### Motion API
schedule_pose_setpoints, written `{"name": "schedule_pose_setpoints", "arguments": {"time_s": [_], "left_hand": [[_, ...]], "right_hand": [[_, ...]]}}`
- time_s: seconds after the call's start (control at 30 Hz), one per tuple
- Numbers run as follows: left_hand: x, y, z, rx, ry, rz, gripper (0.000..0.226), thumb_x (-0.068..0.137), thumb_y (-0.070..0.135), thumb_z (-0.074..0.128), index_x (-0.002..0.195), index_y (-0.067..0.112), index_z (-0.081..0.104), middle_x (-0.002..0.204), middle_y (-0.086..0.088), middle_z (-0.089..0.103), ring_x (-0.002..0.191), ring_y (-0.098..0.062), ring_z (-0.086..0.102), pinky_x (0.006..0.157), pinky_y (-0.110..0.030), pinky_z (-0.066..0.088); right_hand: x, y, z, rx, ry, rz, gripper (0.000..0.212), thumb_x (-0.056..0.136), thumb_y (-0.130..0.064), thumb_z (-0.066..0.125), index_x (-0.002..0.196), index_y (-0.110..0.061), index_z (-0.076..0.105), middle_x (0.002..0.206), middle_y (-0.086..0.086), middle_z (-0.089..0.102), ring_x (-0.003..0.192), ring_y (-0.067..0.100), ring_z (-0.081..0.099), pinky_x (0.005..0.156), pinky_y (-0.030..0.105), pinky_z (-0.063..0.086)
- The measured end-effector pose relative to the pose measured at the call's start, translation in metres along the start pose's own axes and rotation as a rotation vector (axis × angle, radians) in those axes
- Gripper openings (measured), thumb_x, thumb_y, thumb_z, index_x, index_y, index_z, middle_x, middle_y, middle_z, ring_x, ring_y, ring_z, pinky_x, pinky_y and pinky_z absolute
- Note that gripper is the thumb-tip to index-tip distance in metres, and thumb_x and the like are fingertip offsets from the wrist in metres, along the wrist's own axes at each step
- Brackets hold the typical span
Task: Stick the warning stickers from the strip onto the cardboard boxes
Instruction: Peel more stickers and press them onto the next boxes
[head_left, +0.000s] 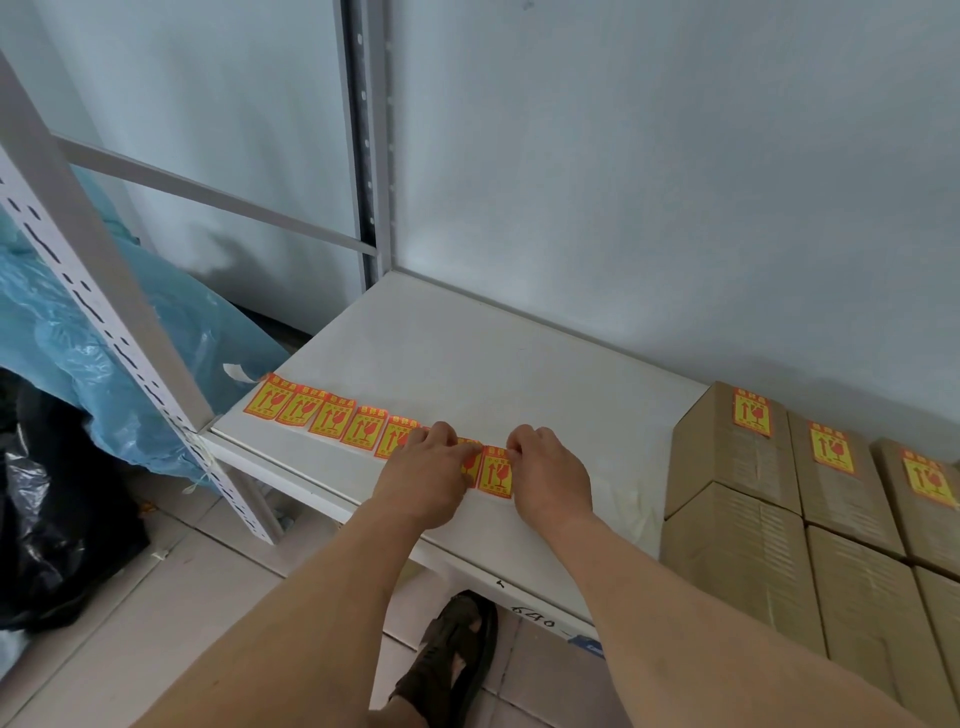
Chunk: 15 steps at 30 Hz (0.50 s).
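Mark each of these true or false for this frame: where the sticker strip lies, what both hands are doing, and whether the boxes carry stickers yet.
1. The sticker strip lies flat on the white shelf. True.
2. The left hand hangs idle away from the strip. False: it rests on the strip, fingers pressing it down.
3. The right hand works at the right end of the strip, at the last sticker. True.
4. None of the cardboard boxes carries a sticker yet. False: three boxes in the top row each show a yellow and orange sticker on top.
5. The boxes stand to the left of the strip. False: they are stacked at the right end of the shelf.
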<state>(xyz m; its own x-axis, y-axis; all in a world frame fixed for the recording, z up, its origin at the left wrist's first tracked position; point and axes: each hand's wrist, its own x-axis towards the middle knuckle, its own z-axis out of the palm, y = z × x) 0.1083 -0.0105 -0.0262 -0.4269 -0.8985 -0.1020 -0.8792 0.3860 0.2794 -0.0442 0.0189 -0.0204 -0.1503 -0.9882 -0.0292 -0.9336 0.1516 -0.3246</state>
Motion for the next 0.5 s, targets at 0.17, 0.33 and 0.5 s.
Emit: {"name": "schedule_pose_setpoints", "arguments": {"time_s": [0.17,0.33,0.5], "left_hand": [[0.0011,-0.0003,0.0000,-0.001,-0.007,-0.005,0.048,0.097,0.040,0.050,0.143,0.035,0.038,0.135,0.000,0.042,0.123,-0.022,0.037,0.104,-0.038,0.034],[0.0029,-0.0032,0.0006,0.000,-0.017,-0.001,0.047,0.097,0.041,0.046,0.143,0.034,0.038,0.135,-0.001,0.040,0.122,-0.024,0.036,0.103,-0.037,0.032],[0.0040,-0.0039,0.0003,-0.009,-0.020,-0.006,0.047,0.097,0.042,0.047,0.142,0.035,0.039,0.134,-0.001,0.040,0.122,-0.024,0.036,0.103,-0.037,0.032]], "right_hand": [[0.0040,0.0000,-0.0014,-0.106,-0.059,-0.106,0.033,0.095,-0.020,0.052,0.127,-0.030,0.054,0.114,0.003,0.051,0.096,0.025,0.060,0.069,0.031,0.042],[0.0062,-0.0007,0.0029,-0.108,-0.031,-0.102,0.026,0.094,-0.020,0.052,0.118,-0.027,0.058,0.112,0.002,0.049,0.090,0.025,0.059,0.065,0.029,0.036],[0.0068,0.0008,0.0066,-0.089,-0.009,-0.108,0.029,0.095,-0.021,0.049,0.122,-0.027,0.058,0.111,0.003,0.048,0.090,0.024,0.059,0.067,0.029,0.039]]}}
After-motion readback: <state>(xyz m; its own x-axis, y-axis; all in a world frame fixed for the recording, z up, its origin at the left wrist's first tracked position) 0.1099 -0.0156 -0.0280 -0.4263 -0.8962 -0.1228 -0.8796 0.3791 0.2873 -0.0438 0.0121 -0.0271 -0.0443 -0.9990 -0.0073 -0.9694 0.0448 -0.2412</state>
